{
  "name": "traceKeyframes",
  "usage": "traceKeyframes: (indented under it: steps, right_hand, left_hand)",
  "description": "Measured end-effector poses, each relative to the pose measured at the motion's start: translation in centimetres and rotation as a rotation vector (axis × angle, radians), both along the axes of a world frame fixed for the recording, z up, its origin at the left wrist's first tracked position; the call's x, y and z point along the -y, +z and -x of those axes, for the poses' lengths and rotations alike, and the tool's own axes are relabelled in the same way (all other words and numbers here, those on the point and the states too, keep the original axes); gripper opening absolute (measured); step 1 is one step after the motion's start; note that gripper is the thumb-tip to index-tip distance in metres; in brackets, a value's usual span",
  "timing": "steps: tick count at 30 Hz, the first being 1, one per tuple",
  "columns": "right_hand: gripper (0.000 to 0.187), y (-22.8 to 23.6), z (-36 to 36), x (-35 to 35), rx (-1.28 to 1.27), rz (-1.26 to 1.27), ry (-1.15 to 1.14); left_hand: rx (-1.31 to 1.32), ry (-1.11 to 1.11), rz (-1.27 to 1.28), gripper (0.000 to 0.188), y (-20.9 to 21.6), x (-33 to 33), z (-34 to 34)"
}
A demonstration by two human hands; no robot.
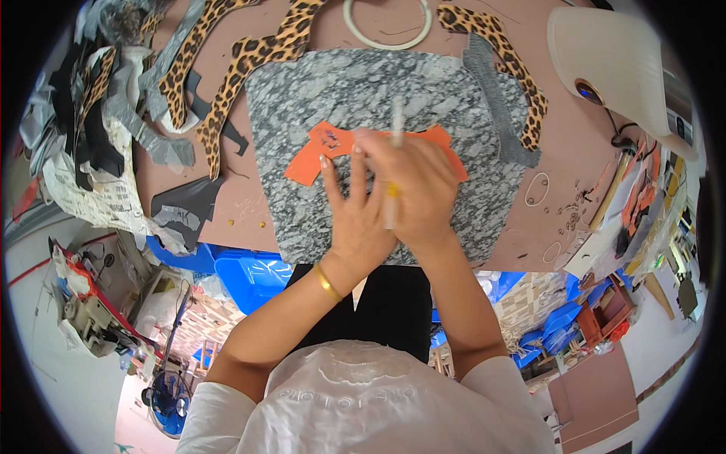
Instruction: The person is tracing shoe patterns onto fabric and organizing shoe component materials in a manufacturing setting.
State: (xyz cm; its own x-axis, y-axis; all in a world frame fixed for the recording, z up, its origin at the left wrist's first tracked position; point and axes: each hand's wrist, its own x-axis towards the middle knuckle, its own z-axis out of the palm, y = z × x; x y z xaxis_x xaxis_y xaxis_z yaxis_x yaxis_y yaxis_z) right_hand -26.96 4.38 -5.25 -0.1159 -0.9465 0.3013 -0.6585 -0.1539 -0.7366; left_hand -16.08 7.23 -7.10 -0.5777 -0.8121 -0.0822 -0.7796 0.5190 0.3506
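A curved orange cut-out piece lies flat on a grey speckled stone slab, with small dark marks near its upper left. The fingertips of my left hand rest at the piece's lower edge, the fingers stretched out and slightly spread. A gold bangle circles that wrist. My right hand is closed around a slim whitish pen-like tool with a yellow part, held over the middle of the piece. The right hand covers much of the piece's centre, and the tool's working tip cannot be made out.
Leopard-print cut pieces lie beyond the slab at left, and another with a grey strip overlaps its right. A white ring is at the back. A pale lamp-like device stands far right. Dark scraps crowd the left.
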Motion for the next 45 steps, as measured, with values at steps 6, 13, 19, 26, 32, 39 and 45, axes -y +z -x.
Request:
traceKeyframes:
  steps: [6, 13, 19, 26, 32, 39, 45]
  right_hand:
    - [0.022, -0.7, 6.3, -6.3, -0.008, -0.202, -0.465]
    - [0.016, -1.0, 6.8, -7.1, -0.104, -0.235, -0.397]
    - [0.023, -1.3, 5.5, -6.5, -0.040, -0.175, -0.322]
    - [0.031, -1.3, 3.7, -6.2, -0.230, -0.280, -0.339]
    - [0.024, -1.8, 2.9, -6.5, -0.267, -0.150, -0.366]
    - [0.021, -2.5, 3.0, -6.9, -0.108, -0.168, -0.442]
    - [0.018, -2.8, 3.0, -6.7, -0.213, -0.129, -0.385]
  left_hand:
    - [-0.092, 0.023, 0.163, 0.053, 1.6, 6.5, -0.4]
    - [-0.403, -0.244, 0.160, 0.026, 0.9, 8.3, -2.1]
    - [-0.413, -0.413, 0.061, 0.020, 3.2, 6.4, -5.3]
    - [-0.318, -0.364, -0.134, 0.031, 3.5, 5.6, -5.1]
    - [-0.292, -0.207, 0.016, 0.036, 1.8, 7.8, -1.5]
    - [-0.417, -0.298, 0.089, 0.026, -0.2, 7.8, -2.4]
    - [-0.463, -0.338, 0.088, 0.036, -0.8, 7.9, -2.3]
